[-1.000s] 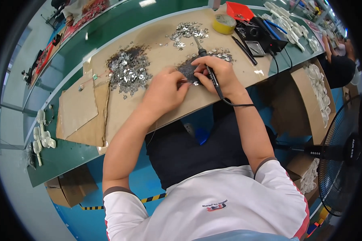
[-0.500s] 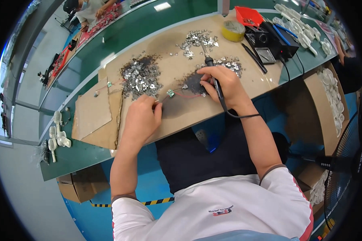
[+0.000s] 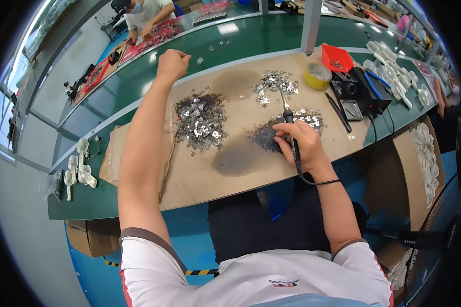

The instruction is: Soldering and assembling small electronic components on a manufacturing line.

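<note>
Right hand (image 3: 305,143): fingers wrapped around a slim black soldering iron with a pale metal shaft (image 3: 289,116), tip pointing away over the desk (image 3: 95,202). Thumb and index finger sit close together near the dark grey, crumbly-looking heap (image 3: 264,137); can't tell if they pinch anything small. Left hand (image 3: 173,65): fingers curled, stretched out over the long green surface (image 3: 251,33) behind; can't tell if it holds anything. Nearest to it: one small whitish piece (image 3: 200,61) and one thin-wired bit (image 3: 220,46).

Iron: looks light and stiff, probably hot at the tip. Hold by the black grip, well back from the metal shaft; its cord bends but may tug. Small silvery stamped-metal pieces probably light, thin, stiff, slippery; pick singly by the edges.

Counts: one iron; three groups of metal pieces, namely a big pile at left (image 3: 200,123), a looser cluster at the back (image 3: 275,86), a spread beside the right hand (image 3: 311,117); pieces too many to count. One yellow tape roll (image 3: 317,77), one red plastic tray (image 3: 337,58), one black box-shaped soldering station (image 3: 370,98). White plastic fan-shaped parts (image 3: 82,148): about four at the left end; more at right, overlapping, uncounted.
</note>
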A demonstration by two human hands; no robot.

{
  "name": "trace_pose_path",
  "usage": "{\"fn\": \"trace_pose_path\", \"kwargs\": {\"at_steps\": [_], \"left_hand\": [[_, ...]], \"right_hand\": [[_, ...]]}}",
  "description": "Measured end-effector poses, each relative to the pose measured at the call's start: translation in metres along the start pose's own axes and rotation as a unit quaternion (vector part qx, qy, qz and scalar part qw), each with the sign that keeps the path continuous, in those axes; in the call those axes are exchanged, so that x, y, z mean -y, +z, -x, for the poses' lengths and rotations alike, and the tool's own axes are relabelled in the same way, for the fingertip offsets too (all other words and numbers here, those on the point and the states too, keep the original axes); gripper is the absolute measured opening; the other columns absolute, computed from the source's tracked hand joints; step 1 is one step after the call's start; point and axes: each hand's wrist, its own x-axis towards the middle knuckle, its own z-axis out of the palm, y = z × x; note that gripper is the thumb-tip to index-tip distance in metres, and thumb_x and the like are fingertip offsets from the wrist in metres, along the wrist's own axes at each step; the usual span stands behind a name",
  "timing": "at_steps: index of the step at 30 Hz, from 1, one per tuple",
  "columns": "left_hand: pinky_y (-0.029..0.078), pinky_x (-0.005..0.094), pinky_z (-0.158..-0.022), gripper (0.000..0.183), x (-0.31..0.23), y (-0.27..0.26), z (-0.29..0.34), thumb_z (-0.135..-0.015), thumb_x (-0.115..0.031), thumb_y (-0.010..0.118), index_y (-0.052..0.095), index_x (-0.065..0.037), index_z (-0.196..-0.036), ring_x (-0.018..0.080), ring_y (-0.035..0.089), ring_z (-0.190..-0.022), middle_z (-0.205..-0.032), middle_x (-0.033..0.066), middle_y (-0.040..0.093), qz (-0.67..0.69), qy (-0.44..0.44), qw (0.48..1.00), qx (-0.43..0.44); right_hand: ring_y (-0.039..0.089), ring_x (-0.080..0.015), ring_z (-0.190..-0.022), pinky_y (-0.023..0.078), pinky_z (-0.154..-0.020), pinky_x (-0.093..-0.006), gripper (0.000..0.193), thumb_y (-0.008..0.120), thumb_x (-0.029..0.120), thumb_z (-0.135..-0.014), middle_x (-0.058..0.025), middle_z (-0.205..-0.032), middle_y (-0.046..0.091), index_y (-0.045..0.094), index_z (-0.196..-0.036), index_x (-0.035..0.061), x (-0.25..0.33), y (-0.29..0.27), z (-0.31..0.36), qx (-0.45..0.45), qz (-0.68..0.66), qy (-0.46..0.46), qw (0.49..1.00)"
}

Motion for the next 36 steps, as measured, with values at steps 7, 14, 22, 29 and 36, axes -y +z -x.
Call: {"fn": "trace_pose_path", "kwargs": {"at_steps": [7, 14, 22, 29, 36], "left_hand": [[0.060, 0.0376, -0.076, 0.034, 0.098, -0.058, 0.079, -0.083, -0.023, 0.070, 0.077, -0.001, -0.108, 0.0272, 0.075, -0.074, -0.088, 0.0169, 0.077, -0.206, -0.024, 0.978, 0.034], [0.056, 0.0397, -0.091, 0.031, 0.134, -0.067, 0.162, -0.083, -0.025, 0.075, 0.079, -0.008, -0.109, 0.0316, 0.073, -0.097, -0.100, 0.0128, 0.078, -0.227, -0.025, 0.973, 0.032], [0.056, 0.0401, -0.072, 0.020, 0.145, -0.081, 0.154, -0.090, -0.018, 0.070, 0.078, -0.001, -0.098, 0.0303, 0.074, -0.077, -0.088, 0.0199, 0.075, -0.110, -0.064, 0.992, -0.015], [0.054, 0.0285, -0.060, 0.013, 0.032, -0.075, 0.209, -0.094, -0.008, 0.071, 0.074, -0.001, -0.105, 0.0168, 0.069, -0.067, -0.096, 0.0095, 0.073, 0.029, 0.102, 0.989, -0.099], [0.059, 0.0389, -0.073, 0.013, -0.044, 0.013, 0.282, -0.090, -0.007, 0.071, 0.072, -0.002, -0.102, 0.0323, 0.070, -0.088, -0.104, 0.0138, 0.067, 0.002, 0.298, 0.952, 0.076]], "right_hand": [[0.064, -0.0237, -0.070, 0.053, -0.064, -0.0342, 0.036, 0.077, -0.008, -0.074, -0.0078, -0.078, 0.066, 0.069, -0.107, 0.0055, -0.004, 0.002, 0.000, 0.053, -0.017, -0.001, 0.998], [0.065, -0.0245, -0.073, 0.053, -0.067, -0.0345, 0.038, 0.076, -0.009, -0.073, -0.0081, -0.079, 0.066, 0.070, -0.107, 0.0056, 0.003, 0.002, -0.003, 0.068, -0.026, 0.002, 0.997], [0.067, -0.0248, -0.080, 0.054, -0.073, -0.0352, 0.036, 0.075, -0.009, -0.076, -0.0072, -0.084, 0.068, 0.070, -0.108, 0.0068, -0.002, -0.004, 0.005, 0.078, -0.051, 0.017, 0.995], [0.065, -0.0196, -0.074, 0.054, -0.067, -0.0315, 0.035, 0.079, -0.006, -0.077, -0.0057, -0.083, 0.070, 0.071, -0.108, 0.0067, -0.009, 0.001, 0.006, 0.039, -0.069, 0.028, 0.996], [0.064, -0.0139, -0.072, 0.053, -0.065, -0.0258, 0.038, 0.079, -0.008, -0.077, -0.0049, -0.083, 0.071, 0.073, -0.111, 0.0060, -0.007, 0.003, 0.006, 0.019, -0.111, 0.086, 0.990]]}}
